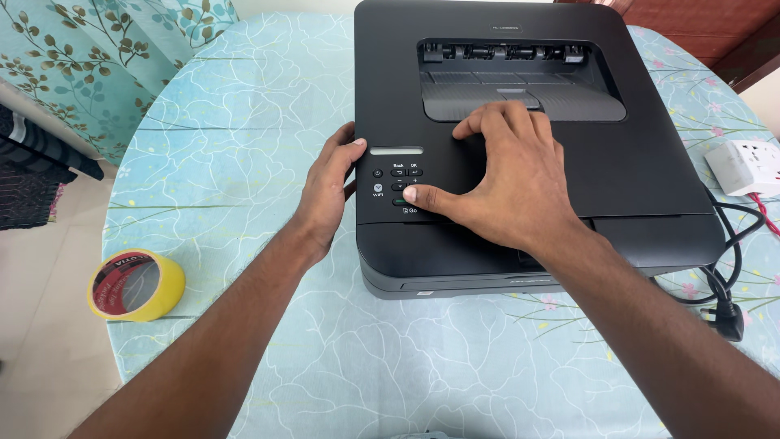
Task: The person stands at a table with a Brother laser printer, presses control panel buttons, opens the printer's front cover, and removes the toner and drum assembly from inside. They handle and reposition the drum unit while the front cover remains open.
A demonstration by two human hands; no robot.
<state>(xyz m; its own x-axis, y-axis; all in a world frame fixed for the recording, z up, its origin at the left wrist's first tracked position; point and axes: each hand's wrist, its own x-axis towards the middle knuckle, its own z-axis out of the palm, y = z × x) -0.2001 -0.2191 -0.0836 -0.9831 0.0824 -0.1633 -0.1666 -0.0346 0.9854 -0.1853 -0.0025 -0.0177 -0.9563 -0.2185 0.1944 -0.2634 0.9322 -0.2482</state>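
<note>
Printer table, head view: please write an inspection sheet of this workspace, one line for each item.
Surface: round table under a light blue cloth with a white vein pattern.
Job's things: black printer lying flat, output tray empty; button panel at its front left.
Clutter: yellow tape roll near the table's left edge.
Grippers: left hand grips the printer's left side; right hand rests on top, thumb on a panel button.
Cables: black power cable with loose plug on the cloth; white socket adapter at right, with a red wire.
Surroundings: leaf-print curtain, tiled floor, dark wooden furniture.
</note>
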